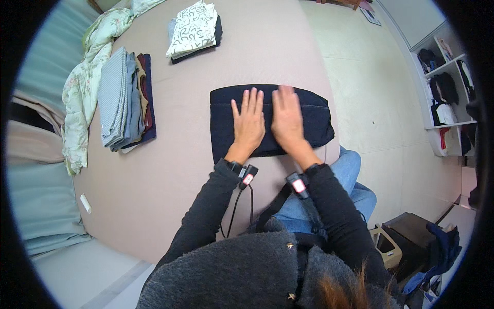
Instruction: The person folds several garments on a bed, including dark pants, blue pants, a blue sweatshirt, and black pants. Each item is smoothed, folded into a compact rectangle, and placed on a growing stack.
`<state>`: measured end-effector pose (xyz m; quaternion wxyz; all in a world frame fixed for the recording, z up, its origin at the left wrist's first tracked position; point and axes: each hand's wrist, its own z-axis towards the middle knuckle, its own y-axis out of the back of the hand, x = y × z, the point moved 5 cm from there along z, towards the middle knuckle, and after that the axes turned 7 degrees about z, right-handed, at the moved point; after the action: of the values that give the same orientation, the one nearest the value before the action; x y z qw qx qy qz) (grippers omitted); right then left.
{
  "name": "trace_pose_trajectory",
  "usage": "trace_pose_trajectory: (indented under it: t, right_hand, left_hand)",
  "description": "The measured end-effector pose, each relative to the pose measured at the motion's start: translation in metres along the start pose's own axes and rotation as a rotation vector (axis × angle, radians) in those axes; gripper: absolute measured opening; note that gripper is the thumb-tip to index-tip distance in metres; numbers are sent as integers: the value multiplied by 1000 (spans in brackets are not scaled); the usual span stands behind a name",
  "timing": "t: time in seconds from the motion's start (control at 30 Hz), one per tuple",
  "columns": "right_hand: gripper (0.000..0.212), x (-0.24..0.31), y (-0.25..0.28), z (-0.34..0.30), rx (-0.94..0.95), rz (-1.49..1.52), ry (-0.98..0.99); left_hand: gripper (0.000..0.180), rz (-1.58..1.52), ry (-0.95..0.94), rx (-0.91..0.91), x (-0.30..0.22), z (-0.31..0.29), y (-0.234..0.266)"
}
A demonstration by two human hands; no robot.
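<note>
In the head view, a folded dark blue cloth point(315, 121) lies flat on a big pinkish bed point(177, 185), in the middle and a bit to the right, near the bed's right edge. The left hand point(249, 122) lies flat on it, palm down. Its fingers are straight and a little apart, with the thumb out to the side, and it is not clamped on anything. The right hand point(288, 117) is just beside it, over the cloth too. It is flat and not closed, but its fingers are blurry, so I can't tell how hard it presses.

To the left is a tall pile of folded clothes point(127, 100). Far away is a smaller pile point(194, 32) with a white patterned cloth on top. A flowery quilt point(77, 116) runs along the left edge. A little white thing point(85, 203) is nearer, on the left. Far to the right, white shelves point(451, 125) hold more clothes.
</note>
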<state>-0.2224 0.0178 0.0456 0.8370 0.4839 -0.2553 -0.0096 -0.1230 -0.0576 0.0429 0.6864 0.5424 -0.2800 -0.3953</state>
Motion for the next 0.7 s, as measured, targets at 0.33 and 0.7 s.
trace_pose_trajectory:
  t: [0.33,0.7]
  right_hand:
    - [65,-23,0,-30,161,-226,-87]
    - [53,-75,11,-47,65,-125,-194]
  left_hand:
    - [71,10,66,17,36,-32,-8]
    - [77,-37,179,111,56,-37,-27]
